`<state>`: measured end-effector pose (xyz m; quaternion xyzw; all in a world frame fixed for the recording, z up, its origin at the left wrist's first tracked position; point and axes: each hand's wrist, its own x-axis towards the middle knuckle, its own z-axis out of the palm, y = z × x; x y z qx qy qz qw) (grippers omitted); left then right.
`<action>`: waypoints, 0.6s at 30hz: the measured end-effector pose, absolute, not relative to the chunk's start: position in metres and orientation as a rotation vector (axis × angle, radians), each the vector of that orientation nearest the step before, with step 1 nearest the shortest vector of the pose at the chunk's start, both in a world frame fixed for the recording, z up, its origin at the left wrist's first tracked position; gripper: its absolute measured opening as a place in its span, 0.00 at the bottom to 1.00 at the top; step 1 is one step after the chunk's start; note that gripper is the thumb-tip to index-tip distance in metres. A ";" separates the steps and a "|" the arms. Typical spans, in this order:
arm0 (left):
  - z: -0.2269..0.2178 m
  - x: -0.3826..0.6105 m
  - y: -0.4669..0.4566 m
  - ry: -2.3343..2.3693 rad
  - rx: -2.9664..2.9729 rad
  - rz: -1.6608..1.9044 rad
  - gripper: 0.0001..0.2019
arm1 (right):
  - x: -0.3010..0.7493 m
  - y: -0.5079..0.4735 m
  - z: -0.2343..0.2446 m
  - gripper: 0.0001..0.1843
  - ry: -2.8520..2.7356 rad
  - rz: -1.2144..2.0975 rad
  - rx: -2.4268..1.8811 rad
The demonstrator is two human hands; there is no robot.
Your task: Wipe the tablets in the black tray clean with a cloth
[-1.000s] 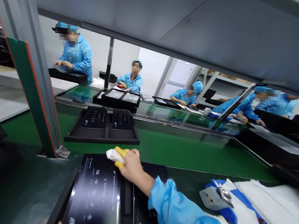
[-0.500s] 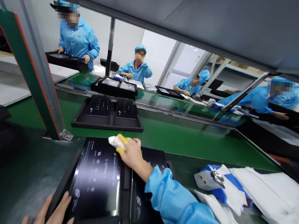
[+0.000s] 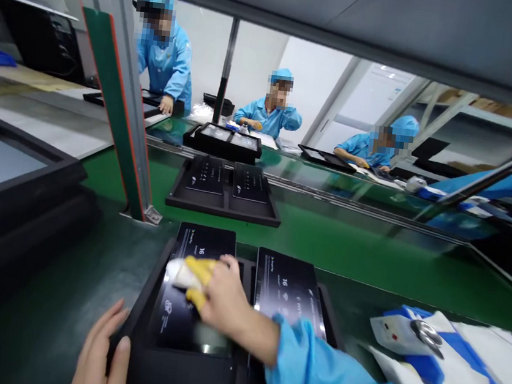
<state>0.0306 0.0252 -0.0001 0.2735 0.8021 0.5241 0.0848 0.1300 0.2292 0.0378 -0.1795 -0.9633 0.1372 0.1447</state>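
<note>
Black panels lie side by side in a dark tray (image 3: 142, 302) at the near edge of the bench: the left panel (image 3: 193, 296) under the right hand (image 3: 221, 296), the right panel (image 3: 289, 282) bare. Half a second ago that hand pressed the white cloth (image 3: 177, 272) at the panel's far top edge; now it has come down to mid-panel, fingers curled over the cloth, yellow finger cots showing. The left hand (image 3: 101, 353), lower before, now lies flat with fingers loosely together against the tray's near left rim. Beyond the tray the green belt (image 3: 369, 254) runs open up to a second tray (image 3: 223, 191). White wipes (image 3: 448, 368) crowd the right side.
</note>
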 end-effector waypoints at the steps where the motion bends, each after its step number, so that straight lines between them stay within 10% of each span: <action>1: 0.004 0.032 0.025 2.390 0.774 1.565 0.21 | 0.110 0.243 0.050 0.28 -2.781 0.348 -0.635; 10: -0.028 0.010 0.013 2.309 0.775 1.636 0.20 | 0.111 0.174 0.017 0.27 -3.017 0.297 -0.311; 18: -0.015 0.019 0.015 2.306 0.663 1.664 0.23 | 0.159 0.167 0.028 0.29 -2.221 1.735 -0.622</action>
